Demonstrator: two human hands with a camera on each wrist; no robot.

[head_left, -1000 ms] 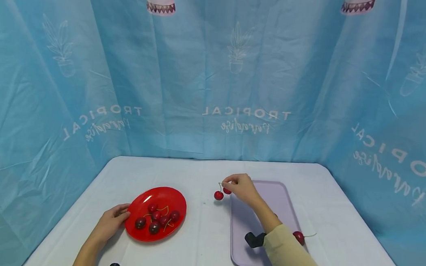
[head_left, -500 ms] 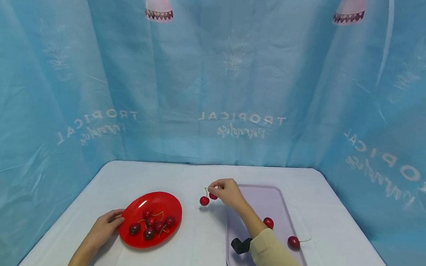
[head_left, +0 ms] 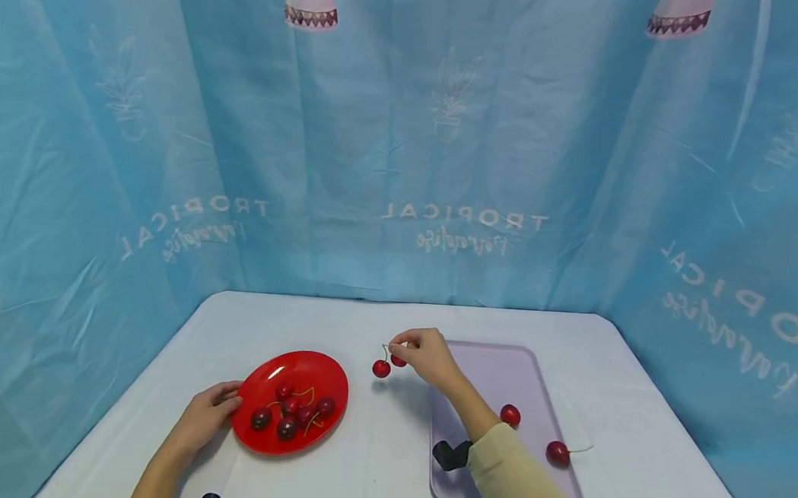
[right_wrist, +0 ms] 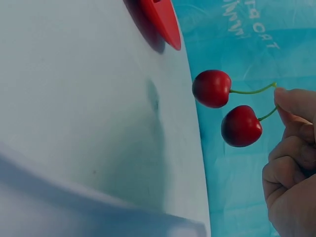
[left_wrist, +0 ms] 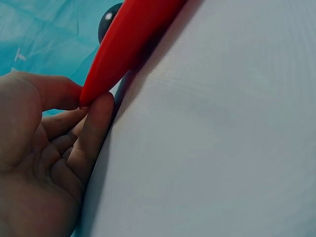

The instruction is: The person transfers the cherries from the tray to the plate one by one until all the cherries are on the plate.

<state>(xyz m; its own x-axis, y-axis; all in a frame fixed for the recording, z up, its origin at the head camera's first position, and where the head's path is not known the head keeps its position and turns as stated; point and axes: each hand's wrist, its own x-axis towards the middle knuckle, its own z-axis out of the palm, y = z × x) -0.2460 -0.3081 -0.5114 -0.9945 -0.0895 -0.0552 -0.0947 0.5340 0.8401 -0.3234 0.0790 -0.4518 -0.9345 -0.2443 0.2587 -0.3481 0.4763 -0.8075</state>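
My left hand pinches the near-left rim of a red plate, thumb above and a finger beneath in the left wrist view. That plate is tilted, its left edge lifted off the cloth, and several cherries with green stems lie in it. Between the thumb and fingertips of my right hand are the stems of two red cherries. They hang above the white cloth, between the plate and a pale purple tray. The stem tops are hidden by my fingertips.
One cherry lies on the purple tray, and a second, stemmed cherry is by the tray's right edge. My right forearm crosses over the tray. A blue curtain stands behind the white table and at both sides.
My right hand has moved left with the two cherries, away from the tray, then nearly stopped. A cherry on the tray has come into sight. The left hand still holds the plate.
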